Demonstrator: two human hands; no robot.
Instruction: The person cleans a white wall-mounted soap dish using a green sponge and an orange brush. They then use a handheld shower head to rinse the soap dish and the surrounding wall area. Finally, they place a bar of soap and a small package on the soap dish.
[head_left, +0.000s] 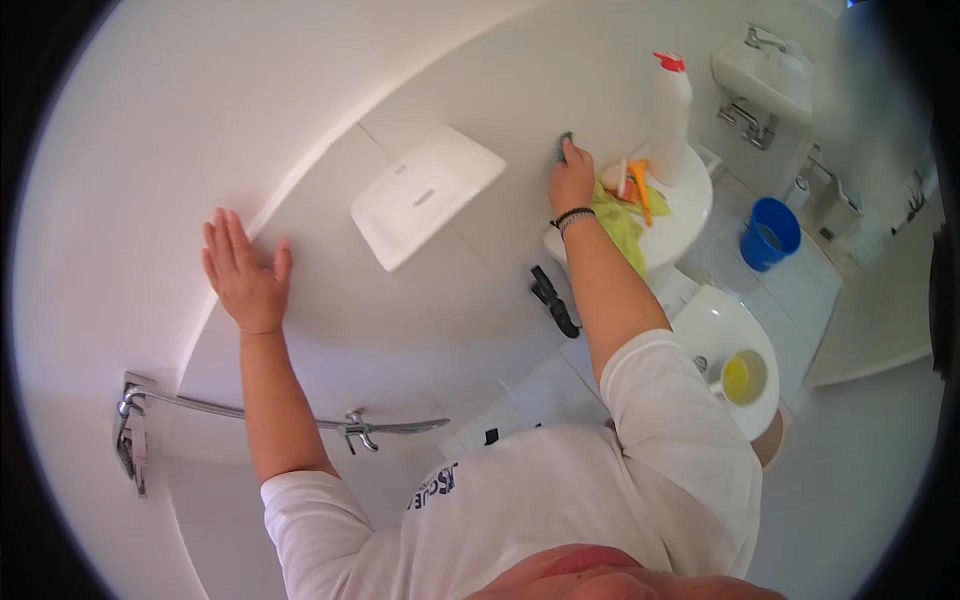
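Note:
My left hand (251, 281) lies with its palm against the wall near the upper edge of the tiles, fingers extended and thumb apart, holding nothing. My right hand (572, 180) presses a dark green scouring pad (564, 146) to the wall tiles (517, 82); the fingers partly cover the pad. Just below and right of this hand, a lime green cloth (619, 232) drapes over a rounded white lid (679, 240). An orange-handled tool (641, 191) rests on the cloth, and a white bottle with a red spray head (673, 120) stands behind it.
Between my hands, a white rectangular fixture (427, 196) projects from the wall. A shower hose (202, 406) and tap (358, 431) are at lower left. A blue bucket (770, 234), a white washbasin (765, 71) and a mug with yellow contents (742, 377) are at right.

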